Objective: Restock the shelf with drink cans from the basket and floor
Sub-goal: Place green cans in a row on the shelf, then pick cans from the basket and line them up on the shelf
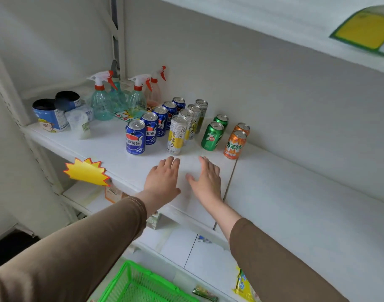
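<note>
A person in brown sleeves reaches both hands over a white shelf (pixel 295 192) at a restocking spot; left hand (pixel 162 179) and right hand (pixel 206 179) are both empty, fingers spread, palms down over bare shelf just in front of the cans. Drink cans stand upright in rows running front to back: blue cola cans (pixel 136 137) at left, tall white-and-yellow cans (pixel 176 135) next to them, two green cans (pixel 212 136) to the right, then two orange cans (pixel 235 144) near the shelf-panel seam. Further left & toward the back wall: spray bottles (pixel 102 99) w/ red-and-white triggers, plus two blue tubs (pixel 48 115) w/ dark tops. A yellow starburst tag (pixel 86 171) hangs at the shelf's front edge. Below, bottom of frame, a green basket (pixel 130 280) shows in part; its contents can't be made out.
</note>
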Demonstrator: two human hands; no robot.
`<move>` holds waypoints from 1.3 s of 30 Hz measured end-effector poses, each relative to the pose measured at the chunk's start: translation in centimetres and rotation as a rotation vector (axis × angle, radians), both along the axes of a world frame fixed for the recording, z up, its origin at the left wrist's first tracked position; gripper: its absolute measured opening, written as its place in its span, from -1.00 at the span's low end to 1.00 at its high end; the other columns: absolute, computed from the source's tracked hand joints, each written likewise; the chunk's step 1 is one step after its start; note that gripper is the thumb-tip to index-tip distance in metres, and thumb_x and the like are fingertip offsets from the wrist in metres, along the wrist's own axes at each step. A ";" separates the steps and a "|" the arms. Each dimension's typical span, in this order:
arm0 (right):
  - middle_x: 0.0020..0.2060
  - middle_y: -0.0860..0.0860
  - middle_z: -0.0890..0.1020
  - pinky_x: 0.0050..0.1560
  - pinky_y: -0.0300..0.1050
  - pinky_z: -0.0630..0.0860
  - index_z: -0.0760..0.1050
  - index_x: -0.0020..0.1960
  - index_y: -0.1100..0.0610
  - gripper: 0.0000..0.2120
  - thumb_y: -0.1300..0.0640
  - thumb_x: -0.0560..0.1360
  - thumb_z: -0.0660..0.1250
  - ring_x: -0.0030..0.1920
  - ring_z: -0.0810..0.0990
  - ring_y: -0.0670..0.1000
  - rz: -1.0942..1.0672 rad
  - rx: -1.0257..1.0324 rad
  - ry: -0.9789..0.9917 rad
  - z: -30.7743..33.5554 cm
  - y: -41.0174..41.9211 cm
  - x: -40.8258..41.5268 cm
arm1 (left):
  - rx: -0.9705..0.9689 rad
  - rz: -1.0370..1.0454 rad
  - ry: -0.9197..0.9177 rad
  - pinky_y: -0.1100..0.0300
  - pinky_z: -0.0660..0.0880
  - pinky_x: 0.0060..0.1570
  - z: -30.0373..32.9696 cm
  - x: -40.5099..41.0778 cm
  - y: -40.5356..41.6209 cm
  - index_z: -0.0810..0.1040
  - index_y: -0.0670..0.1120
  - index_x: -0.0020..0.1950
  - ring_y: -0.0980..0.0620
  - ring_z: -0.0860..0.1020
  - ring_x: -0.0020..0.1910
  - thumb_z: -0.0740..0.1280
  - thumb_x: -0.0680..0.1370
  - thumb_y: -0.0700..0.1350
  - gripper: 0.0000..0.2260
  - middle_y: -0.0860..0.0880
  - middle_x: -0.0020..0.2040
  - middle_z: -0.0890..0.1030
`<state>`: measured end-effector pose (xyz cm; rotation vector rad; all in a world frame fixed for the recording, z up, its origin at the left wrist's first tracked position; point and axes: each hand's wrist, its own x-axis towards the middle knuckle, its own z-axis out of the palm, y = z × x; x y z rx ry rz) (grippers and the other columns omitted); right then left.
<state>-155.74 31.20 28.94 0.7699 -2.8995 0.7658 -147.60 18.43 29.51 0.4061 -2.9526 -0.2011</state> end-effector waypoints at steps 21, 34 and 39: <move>0.53 -0.06 0.29 0.49 0.03 0.27 0.33 0.47 0.02 -0.47 -0.03 0.55 0.36 0.52 0.22 0.05 0.288 0.159 0.092 -20.9 3.7 26.4 | 0.072 0.083 -0.062 0.00 0.25 0.45 -19.9 27.9 2.2 0.18 -0.09 0.56 -0.12 0.24 0.50 0.51 0.31 0.17 -0.07 -0.10 0.52 0.27; 0.45 0.03 0.39 0.47 -0.04 0.25 0.33 0.47 0.11 -0.43 0.04 0.52 0.40 0.42 0.34 0.10 0.304 0.339 -0.201 -48.2 5.8 27.9 | 0.190 0.148 -0.397 0.02 -0.02 0.51 -46.1 31.5 4.6 -0.10 -0.09 0.61 -0.12 0.01 0.57 0.34 0.51 0.15 -0.13 -0.12 0.60 0.03; 0.45 0.07 0.38 0.46 -0.04 0.24 0.26 0.51 0.15 -0.42 0.12 0.55 0.37 0.44 0.31 0.11 0.317 0.366 -0.342 -57.9 6.3 27.3 | 0.203 0.137 -0.512 0.01 0.01 0.50 -55.2 31.9 4.4 -0.10 -0.11 0.61 -0.13 0.01 0.56 0.33 0.53 0.13 -0.16 -0.13 0.60 0.02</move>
